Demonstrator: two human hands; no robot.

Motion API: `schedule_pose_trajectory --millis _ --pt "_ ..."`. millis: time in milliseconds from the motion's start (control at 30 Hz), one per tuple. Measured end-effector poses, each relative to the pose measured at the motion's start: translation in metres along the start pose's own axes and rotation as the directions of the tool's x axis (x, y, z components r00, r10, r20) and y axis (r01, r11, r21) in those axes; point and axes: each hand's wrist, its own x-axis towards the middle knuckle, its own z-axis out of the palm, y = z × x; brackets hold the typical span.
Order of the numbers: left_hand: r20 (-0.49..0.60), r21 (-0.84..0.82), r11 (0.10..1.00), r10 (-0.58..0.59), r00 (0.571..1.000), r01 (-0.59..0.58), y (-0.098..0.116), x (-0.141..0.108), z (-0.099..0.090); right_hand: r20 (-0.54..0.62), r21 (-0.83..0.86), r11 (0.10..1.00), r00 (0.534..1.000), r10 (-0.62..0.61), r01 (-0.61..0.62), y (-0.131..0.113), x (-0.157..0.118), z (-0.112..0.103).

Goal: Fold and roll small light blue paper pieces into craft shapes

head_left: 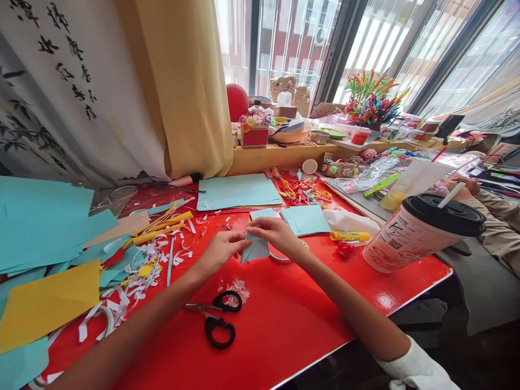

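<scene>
Between my two hands is a small folded piece of light blue paper [257,250], held just above the red table. My left hand [222,250] pinches its left edge with thumb and fingers. On its upper edge, my right hand [278,233] grips with the fingertips bent over the paper. A roll of tape [280,257] lies partly hidden behind the paper and my right hand. Nearer to me rest black-handled scissors [217,314] with their blades apart, beside a small heap of white paper bits [236,290].
Blue sheets [40,227], a yellow sheet [49,303] and paper scraps cover the left side. Stacked blue paper [239,191] lies at the back. A glue stick [349,236] and a large lidded cup [422,230] stand right, near another person's hands [463,185].
</scene>
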Motion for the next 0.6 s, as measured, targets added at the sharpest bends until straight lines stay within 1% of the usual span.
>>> schedule_pose_trajectory --millis 100,200,300,400,467,533,600 --pt "-0.044 -0.079 0.997 -0.009 0.999 0.006 0.001 0.0 0.0 0.027 0.028 0.999 0.999 0.016 -0.017 0.006 0.002 -0.001" --pt "-0.069 -0.097 0.995 -0.027 0.997 0.02 0.003 -0.001 0.001 0.035 0.034 0.999 0.999 0.035 -0.036 0.009 0.003 -0.002" --pt "-0.113 -0.115 0.993 -0.033 0.993 0.02 0.004 -0.001 0.001 0.048 0.051 0.998 0.998 0.038 -0.04 0.007 0.003 -0.003" --pt "-0.146 -0.182 0.983 -0.041 0.988 0.014 0.006 -0.002 -0.001 0.018 0.076 0.996 0.999 0.043 -0.045 0.001 0.001 -0.004" --pt "-0.163 -0.229 0.973 -0.044 0.986 0.006 0.007 -0.001 -0.002 0.019 0.07 0.994 0.996 0.084 -0.085 -0.002 0.001 -0.003" --pt "-0.181 -0.251 0.968 -0.041 0.983 -0.005 0.007 -0.001 -0.004 0.06 0.059 0.988 0.988 0.139 -0.143 -0.003 0.0 -0.001" --pt "-0.175 -0.243 0.97 -0.023 0.984 -0.02 0.007 -0.001 -0.006 0.096 0.077 0.981 0.98 0.172 -0.18 -0.004 0.001 0.0"
